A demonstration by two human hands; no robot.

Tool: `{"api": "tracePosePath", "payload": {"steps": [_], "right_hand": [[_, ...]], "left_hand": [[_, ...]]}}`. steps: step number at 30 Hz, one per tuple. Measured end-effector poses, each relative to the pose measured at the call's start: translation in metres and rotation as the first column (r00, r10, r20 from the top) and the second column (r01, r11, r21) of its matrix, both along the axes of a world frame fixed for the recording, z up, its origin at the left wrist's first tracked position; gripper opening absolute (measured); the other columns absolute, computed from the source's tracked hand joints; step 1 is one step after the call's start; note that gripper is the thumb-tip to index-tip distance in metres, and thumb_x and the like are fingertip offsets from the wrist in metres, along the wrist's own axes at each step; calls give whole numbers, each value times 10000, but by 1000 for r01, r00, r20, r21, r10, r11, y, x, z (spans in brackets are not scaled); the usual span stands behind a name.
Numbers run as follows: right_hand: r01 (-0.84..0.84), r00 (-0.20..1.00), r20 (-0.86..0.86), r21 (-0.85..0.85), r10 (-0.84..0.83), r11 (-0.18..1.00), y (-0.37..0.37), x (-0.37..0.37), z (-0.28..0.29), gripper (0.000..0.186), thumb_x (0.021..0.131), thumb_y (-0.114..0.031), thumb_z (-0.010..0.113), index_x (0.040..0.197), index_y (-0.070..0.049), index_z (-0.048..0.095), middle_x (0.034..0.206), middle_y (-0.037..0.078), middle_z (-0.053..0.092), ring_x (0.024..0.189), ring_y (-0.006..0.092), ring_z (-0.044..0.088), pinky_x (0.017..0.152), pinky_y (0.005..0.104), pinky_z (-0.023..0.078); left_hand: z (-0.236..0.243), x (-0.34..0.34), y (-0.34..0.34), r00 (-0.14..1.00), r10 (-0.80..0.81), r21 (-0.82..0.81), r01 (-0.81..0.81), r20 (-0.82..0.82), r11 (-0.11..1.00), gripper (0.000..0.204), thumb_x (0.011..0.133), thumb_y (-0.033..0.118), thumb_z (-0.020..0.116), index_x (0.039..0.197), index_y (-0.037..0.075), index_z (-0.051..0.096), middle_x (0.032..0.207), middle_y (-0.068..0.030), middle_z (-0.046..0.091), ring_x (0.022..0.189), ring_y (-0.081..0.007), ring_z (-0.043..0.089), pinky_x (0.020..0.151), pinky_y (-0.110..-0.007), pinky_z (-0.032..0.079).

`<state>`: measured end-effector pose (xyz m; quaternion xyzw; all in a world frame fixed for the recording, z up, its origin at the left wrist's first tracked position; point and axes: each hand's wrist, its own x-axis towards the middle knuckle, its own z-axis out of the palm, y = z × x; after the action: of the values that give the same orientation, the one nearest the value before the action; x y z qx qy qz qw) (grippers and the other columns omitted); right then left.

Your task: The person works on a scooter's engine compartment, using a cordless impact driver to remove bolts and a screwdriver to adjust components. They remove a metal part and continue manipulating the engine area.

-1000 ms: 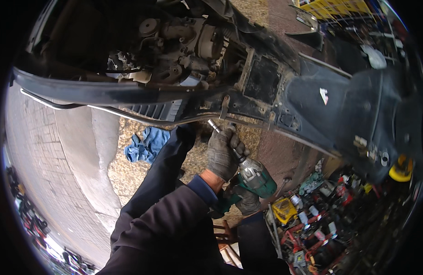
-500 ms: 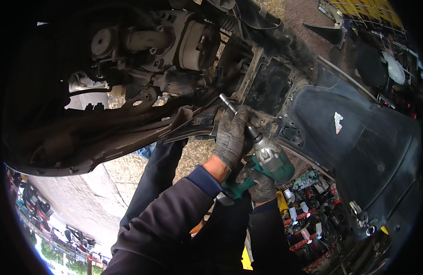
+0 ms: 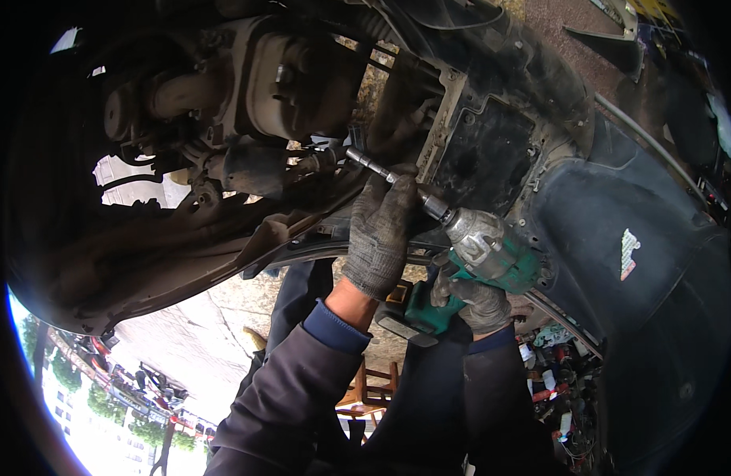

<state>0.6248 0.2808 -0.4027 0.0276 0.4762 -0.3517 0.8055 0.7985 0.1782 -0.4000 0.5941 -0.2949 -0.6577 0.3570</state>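
Observation:
In my right hand (image 3: 483, 303), gloved in grey, is the handle of a green and silver cordless impact wrench (image 3: 494, 252). A long thin silver extension bar with a socket (image 3: 369, 163) points from its nose up and left. My left hand (image 3: 379, 242), in a grey knit glove, is wrapped round this bar, palm side hidden. The socket end is close to the dirty pipework beside the engine (image 3: 282, 87) of a partly stripped scooter. Whether it touches a bolt I cannot tell. Right of the bar lies a black panel (image 3: 484, 151) in the frame.
A dark plastic body shell (image 3: 183, 262) curves along the left. At the right is a wide black body panel (image 3: 611, 238) with a torn sticker. Tools and parts (image 3: 560, 397) crowd the lower right. A wooden stool (image 3: 373, 389) stands below, near my legs.
The view has moved closer to the scooter. Both hands and the wrench have come up with it, and more of the extension bar shows ahead of my left fingers. Both grips stay closed.

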Motion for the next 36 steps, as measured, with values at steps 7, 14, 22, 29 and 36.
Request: {"api": "tracePosePath", "payload": {"steps": [7,14,22,29,36], "right_hand": [[71,997,-15,11,-71,997,0,-3,-15,617,665,-144,872,1178,16,568,782,63,638,628,176,622,561,308,519],[-44,987,-155,-62,34,997,-18,-2,-9,514,693,-126,865,1125,-37,601,773,61,638,643,171,619,597,304,514],[-228,946,-250,-54,208,972,-41,-5,-6,462,755,-113,818,1175,-93,624,1064,29,652,893,148,637,705,293,554],[-324,932,-181,-22,315,946,-81,-5,-5,345,789,-169,801,1077,-72,639,805,12,630,573,105,548,515,265,462],[-373,920,-130,11,371,928,-101,11,-10,330,799,-216,800,1037,-57,634,711,12,601,536,107,540,498,253,446]], "left_hand": [[0,-1,10,962,143,206,-95,-231,974,250,928,84,597,1167,18,563,1035,-109,624,941,-217,659,804,-353,580],[-11,-2,4,759,-227,-96,355,609,930,226,842,28,662,1061,29,605,927,-72,644,857,-193,643,750,-327,528],[-15,8,-2,650,-327,-8,456,686,890,352,677,14,770,979,29,589,818,-102,619,795,-299,606,681,-397,500],[-30,7,-7,978,207,208,-203,1,957,182,816,84,707,925,40,567,760,-46,608,728,-191,613,642,-305,511],[-42,11,-10,978,204,335,-183,-30,924,286,844,108,679,1066,34,516,772,2,560,731,-151,586,672,-286,513]]}}
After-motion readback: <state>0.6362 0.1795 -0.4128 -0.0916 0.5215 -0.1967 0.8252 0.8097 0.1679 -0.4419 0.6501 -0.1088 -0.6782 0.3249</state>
